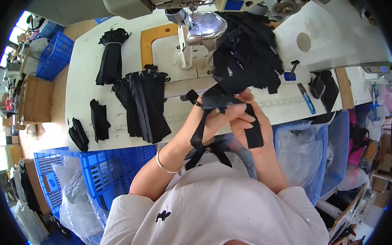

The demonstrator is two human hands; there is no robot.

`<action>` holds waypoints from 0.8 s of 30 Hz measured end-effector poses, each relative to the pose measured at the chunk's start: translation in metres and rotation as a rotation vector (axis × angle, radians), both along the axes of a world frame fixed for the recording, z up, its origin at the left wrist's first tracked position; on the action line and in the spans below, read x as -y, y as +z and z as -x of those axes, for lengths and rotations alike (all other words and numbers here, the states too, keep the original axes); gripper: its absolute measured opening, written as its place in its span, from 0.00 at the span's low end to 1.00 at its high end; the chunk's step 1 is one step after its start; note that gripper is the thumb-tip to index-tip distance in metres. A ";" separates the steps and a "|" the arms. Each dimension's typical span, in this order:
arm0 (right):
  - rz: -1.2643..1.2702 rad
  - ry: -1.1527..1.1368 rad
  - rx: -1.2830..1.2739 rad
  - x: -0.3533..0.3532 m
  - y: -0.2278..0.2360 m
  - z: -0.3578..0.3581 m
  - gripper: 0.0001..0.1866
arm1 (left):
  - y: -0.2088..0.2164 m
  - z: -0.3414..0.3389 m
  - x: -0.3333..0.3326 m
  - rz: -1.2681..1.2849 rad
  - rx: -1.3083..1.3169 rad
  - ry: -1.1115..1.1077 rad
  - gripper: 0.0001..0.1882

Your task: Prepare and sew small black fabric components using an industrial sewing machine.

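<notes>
On the left of the table (86, 52) I see a tied bundle of black zippers (111, 62), then a looser spread (145, 105). Nearer than the sewing machine (205, 24), the left hand (218, 119) and right hand (254, 118) pinch a black strip (215, 101) between them; farther right lies a blue-handled cutter (310, 104).

A head-worn fisheye looks down from nearby.

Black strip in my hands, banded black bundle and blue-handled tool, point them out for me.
Black strip (217, 101): head view, on its broad upper stretch.
Banded black bundle (110, 61): head view, at mid-length.
Blue-handled tool (307, 100): head view, on its handle.
</notes>
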State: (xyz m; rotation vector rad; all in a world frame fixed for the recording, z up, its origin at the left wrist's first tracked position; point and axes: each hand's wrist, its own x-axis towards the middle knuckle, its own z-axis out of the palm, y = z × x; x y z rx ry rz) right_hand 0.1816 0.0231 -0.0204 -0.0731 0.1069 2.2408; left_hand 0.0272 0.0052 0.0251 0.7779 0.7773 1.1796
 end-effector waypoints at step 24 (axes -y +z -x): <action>-1.123 -0.643 2.072 -0.051 0.026 -0.019 0.12 | -0.019 0.005 0.019 -0.040 -0.817 0.288 0.15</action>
